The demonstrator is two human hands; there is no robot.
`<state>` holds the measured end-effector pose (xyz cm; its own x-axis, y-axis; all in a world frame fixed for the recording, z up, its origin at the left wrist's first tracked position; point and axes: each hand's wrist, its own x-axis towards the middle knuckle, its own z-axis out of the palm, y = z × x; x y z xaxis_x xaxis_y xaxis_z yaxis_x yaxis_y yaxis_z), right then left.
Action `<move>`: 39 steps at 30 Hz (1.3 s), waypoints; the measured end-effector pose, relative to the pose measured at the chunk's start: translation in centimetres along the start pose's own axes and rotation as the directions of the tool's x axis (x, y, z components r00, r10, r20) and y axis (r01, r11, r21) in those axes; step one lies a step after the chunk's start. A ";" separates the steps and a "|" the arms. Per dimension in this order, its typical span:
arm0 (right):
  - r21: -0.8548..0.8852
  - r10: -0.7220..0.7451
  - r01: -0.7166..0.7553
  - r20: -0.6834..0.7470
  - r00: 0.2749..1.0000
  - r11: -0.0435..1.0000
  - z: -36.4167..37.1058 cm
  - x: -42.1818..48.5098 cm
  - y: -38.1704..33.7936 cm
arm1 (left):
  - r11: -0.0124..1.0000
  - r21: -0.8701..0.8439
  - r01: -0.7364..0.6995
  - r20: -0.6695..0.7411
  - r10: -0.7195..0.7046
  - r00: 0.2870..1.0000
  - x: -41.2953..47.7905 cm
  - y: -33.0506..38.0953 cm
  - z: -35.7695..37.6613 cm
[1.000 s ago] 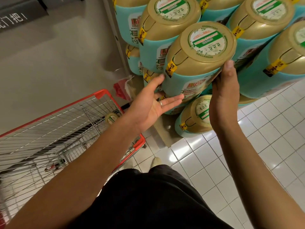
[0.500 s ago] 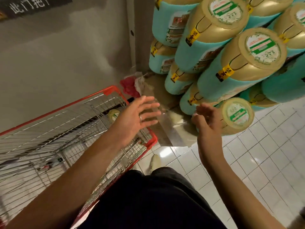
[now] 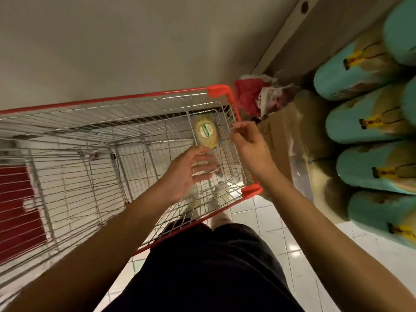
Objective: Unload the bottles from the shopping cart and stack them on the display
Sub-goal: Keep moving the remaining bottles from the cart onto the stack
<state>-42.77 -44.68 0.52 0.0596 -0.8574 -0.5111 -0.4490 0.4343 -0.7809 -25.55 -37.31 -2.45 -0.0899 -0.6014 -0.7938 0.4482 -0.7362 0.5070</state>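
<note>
One bottle [image 3: 206,134] with a gold top and a green-and-white sticker stands in the far right corner of the wire shopping cart [image 3: 155,95]. My left hand [image 3: 188,171] hovers over the cart basket just below that bottle, fingers spread and holding nothing. My right hand [image 3: 248,146] hangs above the cart's red right rim, fingers loosely curled, empty. The display stack of turquoise bottles [image 3: 369,122] with gold tops lies on its side at the right edge.
A brown cardboard box [image 3: 283,134] and crumpled red and white wrapping [image 3: 256,95] sit between the cart and the stack. A grey wall runs behind the cart. White floor tiles [image 3: 292,242] show at the lower right. My dark shorts fill the bottom centre.
My view swung left from the stacked bottles to the cart. Both hands left the display and moved over the cart's right end, the left one nearing the bottle inside.
</note>
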 end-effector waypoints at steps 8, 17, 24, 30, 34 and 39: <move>-0.211 0.104 -0.079 0.107 0.989 0.974 7.7 11.9 7.2 | 1.000 0.002 -0.005 -0.165 0.005 0.986 7.9 -1.3 -3.5; -0.613 0.102 0.010 0.148 0.984 0.790 15.7 24.5 19.6 | 0.835 0.530 -0.147 -0.311 0.353 0.883 17.5 -4.8 -4.9; -0.737 0.011 0.034 0.056 0.998 0.675 18.9 30.6 25.2 | 0.860 0.461 -0.217 -0.330 0.393 0.858 21.6 -6.1 -5.4; -0.756 -0.088 0.020 -0.050 0.995 0.654 20.5 30.9 26.5 | 0.893 0.365 -0.264 -0.360 0.397 0.844 22.4 -6.4 -5.6; -0.743 -0.043 0.029 0.000 0.999 0.668 19.8 30.5 25.5 | 0.909 0.343 -0.238 -0.342 0.356 0.870 21.9 -5.7 -5.7; -0.671 -0.014 0.001 -0.014 1.000 0.741 17.5 27.5 23.1 | 0.907 0.351 -0.234 -0.339 0.356 0.871 20.4 -4.9 -6.0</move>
<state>-35.87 -53.34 -37.90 0.0533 -0.8672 -0.4951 -0.9311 0.1360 -0.3384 -24.22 -44.10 -23.11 0.3823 -0.6808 -0.6248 0.1149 -0.6359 0.7632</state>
